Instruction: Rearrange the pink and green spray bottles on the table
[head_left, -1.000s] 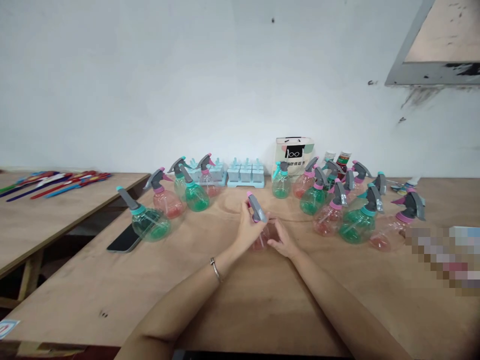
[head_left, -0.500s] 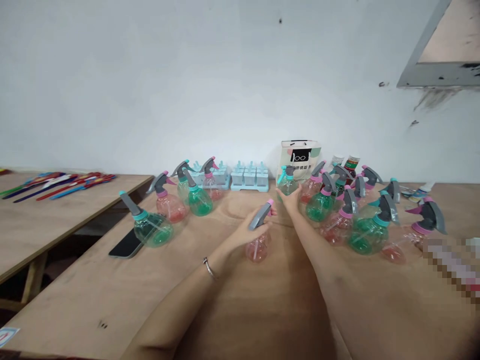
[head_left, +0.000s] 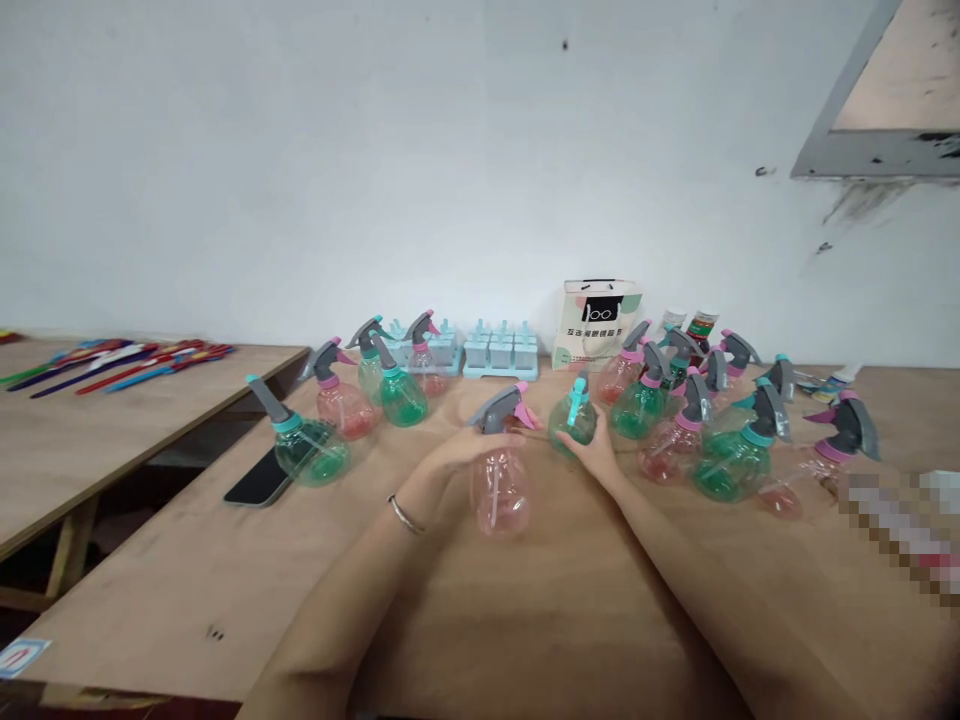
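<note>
My left hand is wrapped round the neck of a clear pink spray bottle with a grey and pink trigger head. The bottle stands near the middle of the table, its nozzle pointing right. Just beyond it on the right, my right hand grips the lower body of a green spray bottle. Its turquoise trigger faces me. Both bottles are roughly upright; whether the green one touches the table I cannot tell. Part of the left fingers is hidden behind the pink bottle.
Several more spray bottles stand on the right and left. One green bottle is beside a phone. Along the wall are light-blue ice-pop moulds and a paper bag. Colourful strips lie on another table.
My right hand has drawn the green bottle nearer, away from the paper bag, and its trigger has turned towards me. The pink bottle has shifted slightly left and turned in my left hand.
</note>
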